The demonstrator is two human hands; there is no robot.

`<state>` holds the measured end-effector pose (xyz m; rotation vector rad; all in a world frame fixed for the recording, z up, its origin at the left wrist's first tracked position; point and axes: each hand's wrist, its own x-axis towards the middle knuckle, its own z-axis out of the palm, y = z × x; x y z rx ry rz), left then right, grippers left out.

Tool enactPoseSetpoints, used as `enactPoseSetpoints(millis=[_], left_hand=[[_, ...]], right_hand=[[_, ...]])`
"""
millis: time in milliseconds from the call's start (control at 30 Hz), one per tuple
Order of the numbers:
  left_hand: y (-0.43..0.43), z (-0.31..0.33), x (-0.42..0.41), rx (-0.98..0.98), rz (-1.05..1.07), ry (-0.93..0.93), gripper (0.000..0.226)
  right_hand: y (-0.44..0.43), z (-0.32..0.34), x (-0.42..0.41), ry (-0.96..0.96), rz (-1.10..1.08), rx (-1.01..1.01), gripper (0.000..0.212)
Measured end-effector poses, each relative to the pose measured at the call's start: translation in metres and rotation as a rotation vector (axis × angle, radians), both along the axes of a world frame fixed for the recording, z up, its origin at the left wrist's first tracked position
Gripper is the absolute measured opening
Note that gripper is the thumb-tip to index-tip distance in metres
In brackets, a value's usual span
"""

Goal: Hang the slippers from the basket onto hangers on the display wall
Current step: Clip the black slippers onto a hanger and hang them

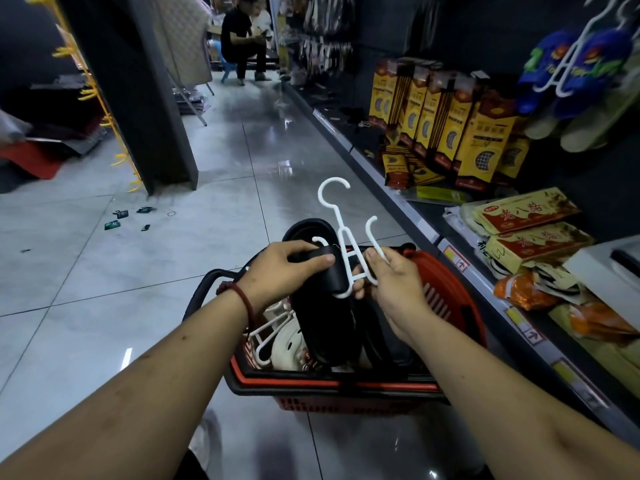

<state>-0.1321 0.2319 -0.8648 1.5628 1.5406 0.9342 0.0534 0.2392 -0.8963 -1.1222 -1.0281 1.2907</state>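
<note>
Both bare forearms reach forward, hands meeting mid-frame.
The left hand [280, 268] curls closed with thumb extended right; the right hand [391, 282] pinches, fingertips [372, 253] pointing up.

We are standing on a glossy grey tiled floor [104, 289] that is reflecting the overhead lights. A red plastic basket [446, 299] with a black rim is sitting directly on it, just beside the low shelf [408, 199] running along the right. Small dark green packets [121, 214] are lying scattered on the tiles to the left, near the foot of a dark pillar [166, 133]. Yellow boxed packs [446, 133] are standing upright in a row on the shelf, and flat yellow packets [526, 211] with red labels are lying stacked nearer to us.
</note>
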Motion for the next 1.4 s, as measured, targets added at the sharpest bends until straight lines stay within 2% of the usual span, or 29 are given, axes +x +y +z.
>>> enactPoseSetpoints(millis=[67,167,367,467,500,567,633,700,767,833,900,933,1000,1033,1067,1167,1267,1400], left_hand=[[0.001,-0.001,0.000,-0.043,0.043,-0.155,0.023],[-0.003,0.001,0.001,-0.099,0.064,-0.274,0.021],[0.004,-0.001,-0.007,-0.111,0.094,-0.232,0.024],[0.014,-0.003,-0.018,-0.094,0.199,-0.227,0.021],[0.016,-0.003,-0.021,-0.088,0.233,-0.213,0.021],[0.020,-0.004,-0.028,-0.068,0.285,-0.138,0.021],[0.021,-0.002,-0.032,-0.038,0.317,-0.048,0.022],[0.020,-0.001,-0.033,-0.010,0.321,-0.002,0.022],[0.019,0.001,-0.030,0.009,0.304,0.056,0.023],[0.017,0.001,-0.025,0.032,0.278,0.142,0.028],[0.015,0.002,-0.019,0.055,0.261,0.203,0.031],[0.015,0.003,-0.017,0.066,0.251,0.228,0.032],[0.014,0.005,-0.012,0.078,0.235,0.270,0.032],[0.014,0.005,-0.010,0.078,0.229,0.284,0.032],[0.014,0.006,-0.008,0.080,0.222,0.293,0.033],[0.014,0.010,-0.002,0.085,0.196,0.329,0.038],[0.011,0.020,0.005,0.082,0.131,0.447,0.038],[0.003,0.022,0.014,0.076,0.076,0.544,0.036]], right_hand=[[-0.001,0.001,-0.004,0.013,0.007,0.012,0.028],[-0.004,-0.001,-0.010,0.006,0.062,0.012,0.029],[-0.001,0.003,-0.014,0.004,0.182,-0.078,0.024],[0.006,0.008,-0.001,-0.246,0.191,-0.047,0.006],[0.010,0.008,0.005,-0.319,0.165,-0.029,0.008],[0.015,0.010,0.017,-0.431,0.058,0.005,0.022],[0.021,0.007,0.030,-0.713,-0.051,0.036,0.033],[0.023,0.001,0.040,-0.952,-0.017,-0.072,0.054],[0.022,-0.008,0.045,-1.031,0.081,-0.238,0.064],[0.020,-0.018,0.047,-1.062,0.132,-0.317,0.061],[0.022,-0.024,0.047,-0.990,0.119,-0.336,0.053],[0.023,-0.025,0.047,-0.927,0.108,-0.356,0.044],[0.021,-0.022,0.044,-0.839,0.096,-0.417,0.012],[0.022,-0.022,0.043,-0.841,0.067,-0.412,0.003],[0.023,-0.022,0.043,-0.856,0.041,-0.379,0.003],[0.022,-0.016,0.047,-0.998,-0.158,-0.236,0.025],[0.025,-0.006,0.049,-0.940,-0.379,-0.050,0.029],[0.033,-0.005,0.051,-0.898,-0.484,0.138,0.038]])
